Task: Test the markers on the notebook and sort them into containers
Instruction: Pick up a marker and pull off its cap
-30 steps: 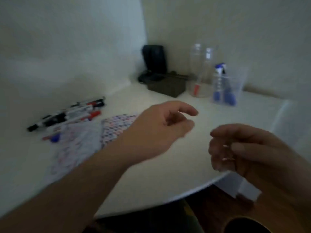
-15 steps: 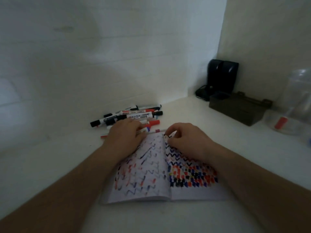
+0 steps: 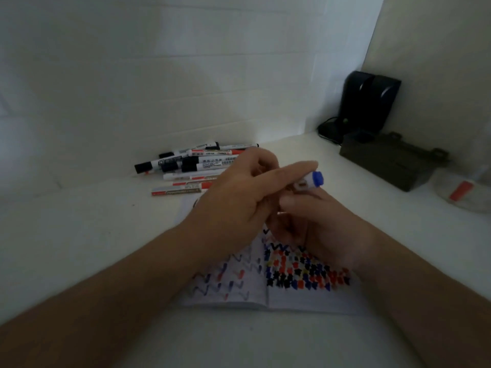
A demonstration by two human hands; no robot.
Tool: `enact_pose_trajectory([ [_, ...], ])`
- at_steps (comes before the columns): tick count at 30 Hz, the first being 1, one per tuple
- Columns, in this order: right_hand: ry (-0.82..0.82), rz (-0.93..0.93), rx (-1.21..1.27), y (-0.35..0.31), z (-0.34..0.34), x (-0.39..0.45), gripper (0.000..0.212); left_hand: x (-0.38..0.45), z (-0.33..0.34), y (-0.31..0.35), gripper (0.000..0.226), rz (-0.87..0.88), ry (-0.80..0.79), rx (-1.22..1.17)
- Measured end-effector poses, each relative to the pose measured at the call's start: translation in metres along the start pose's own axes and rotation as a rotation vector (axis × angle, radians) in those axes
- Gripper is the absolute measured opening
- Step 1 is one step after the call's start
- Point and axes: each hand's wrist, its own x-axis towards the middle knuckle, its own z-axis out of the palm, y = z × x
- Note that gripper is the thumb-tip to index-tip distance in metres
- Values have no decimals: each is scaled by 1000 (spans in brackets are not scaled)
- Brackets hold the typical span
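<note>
Centre of the frame: two bare hands meet above an open notebook (image 3: 265,282) that lies on a white counter (image 3: 93,235). Between them they hold one marker (image 3: 309,181).

The marker's long axis runs from lower left to upper right. Only its upper right end shows, a white barrel tipped with a blue end piece, poking out past the fingers. Whether that blue end is a cap or a plug cannot be told. The rest of the barrel is hidden inside the hands.

The left hand (image 3: 239,197) comes in from lower left and lies on top, fingers curled round the barrel, forefinger stretched along it toward the blue end. The right hand (image 3: 313,224) comes in from lower right and sits underneath and just behind, thumb and fingers curled close on the lower part of the marker. Its exact grip is hidden by the left hand.

The hands are directly over the upper half of the notebook, whose pages are covered in zigzag test marks in blue, red and black. My reading: the marker is about to be uncapped by pulling the hands apart along its axis, then brought straight down to the page.

Untested markers (image 3: 194,166) lie in a heap at upper left of the hands, near the wall. A clear container (image 3: 467,192) sits at the right edge, well apart.
</note>
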Motion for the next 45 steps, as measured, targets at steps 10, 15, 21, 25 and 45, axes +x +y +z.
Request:
enact_pose_trajectory([
  [10, 440, 2, -219, -7, -5, -3, 30, -6, 18, 1, 16, -305, -209, -2],
  [15, 400, 32, 13, -4, 2, -2, 27, -6, 21, 2, 39, -236, -250, -44],
  [21, 370, 22, 6, -4, 0, -4, 37, -2, 17, 6, 38, -302, -214, -188],
  [25, 356, -14, -40, -12, 0, -5, 30, 0, 7, 5, 44, -302, -234, -205],
  [45, 361, 45, -367, -12, -30, -104, 22, -4, 16, 26, 72, -124, -764, 286],
])
